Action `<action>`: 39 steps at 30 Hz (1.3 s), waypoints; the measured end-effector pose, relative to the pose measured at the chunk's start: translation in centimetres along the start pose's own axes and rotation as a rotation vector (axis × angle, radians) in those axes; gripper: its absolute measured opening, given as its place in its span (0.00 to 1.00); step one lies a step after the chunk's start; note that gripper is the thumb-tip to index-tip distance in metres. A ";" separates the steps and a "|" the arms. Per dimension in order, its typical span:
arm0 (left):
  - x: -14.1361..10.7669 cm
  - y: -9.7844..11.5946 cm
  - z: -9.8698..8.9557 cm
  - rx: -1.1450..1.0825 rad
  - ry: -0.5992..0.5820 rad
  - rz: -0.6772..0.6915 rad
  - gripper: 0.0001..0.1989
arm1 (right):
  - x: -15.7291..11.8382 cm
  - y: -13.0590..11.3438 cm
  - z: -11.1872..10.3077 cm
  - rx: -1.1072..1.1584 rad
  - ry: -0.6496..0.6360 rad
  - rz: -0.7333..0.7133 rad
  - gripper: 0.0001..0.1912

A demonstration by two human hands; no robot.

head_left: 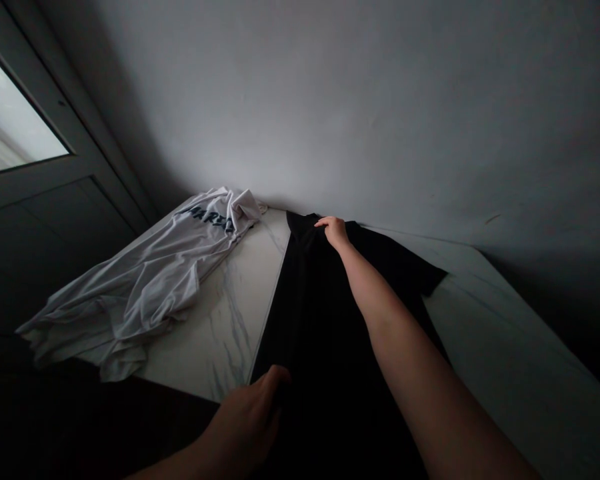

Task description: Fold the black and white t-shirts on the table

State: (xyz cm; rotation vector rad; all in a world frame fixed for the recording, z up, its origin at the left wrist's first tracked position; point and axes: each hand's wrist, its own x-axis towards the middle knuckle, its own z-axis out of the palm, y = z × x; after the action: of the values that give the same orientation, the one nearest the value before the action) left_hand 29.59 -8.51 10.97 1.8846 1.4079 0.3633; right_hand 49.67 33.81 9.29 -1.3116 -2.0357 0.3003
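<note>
A black T-shirt lies spread on the table, its shoulders toward the wall and one short sleeve stretched out to the right. My left hand is closed on the shirt's near left edge, low in the view. Farther off, my right hand pinches the cloth near the collar and left shoulder. The left side of the shirt looks folded inward between my two hands. Deep shadow hides the fingertips of my left hand and the shirt's lower end.
A crumpled white shirt with dark lettering lies on the table's left part and hangs over its front edge. The marble-patterned table meets a grey wall at the back. A door with a glass pane stands at the left.
</note>
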 end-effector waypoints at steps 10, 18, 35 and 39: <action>0.4 1.0 1.5 0.048 -0.095 0.030 0.17 | -0.8 1.1 -0.7 -0.017 0.044 -0.014 0.25; 2.8 1.0 -3.0 0.014 -0.281 0.170 0.16 | -1.5 1.0 -1.2 -0.058 0.003 0.001 0.25; 45.1 -7.9 -19.9 0.442 0.268 0.251 0.15 | -5.7 1.5 -1.1 -0.155 -0.013 -0.076 0.27; 48.2 -8.6 -20.0 0.381 0.227 0.319 0.13 | -6.8 1.9 -1.0 -0.146 0.039 -0.086 0.24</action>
State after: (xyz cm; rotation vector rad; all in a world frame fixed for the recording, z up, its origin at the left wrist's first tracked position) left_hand 28.41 44.34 9.01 2.4574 1.3934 0.5040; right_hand 53.44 28.59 6.13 -1.3016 -2.1067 0.0871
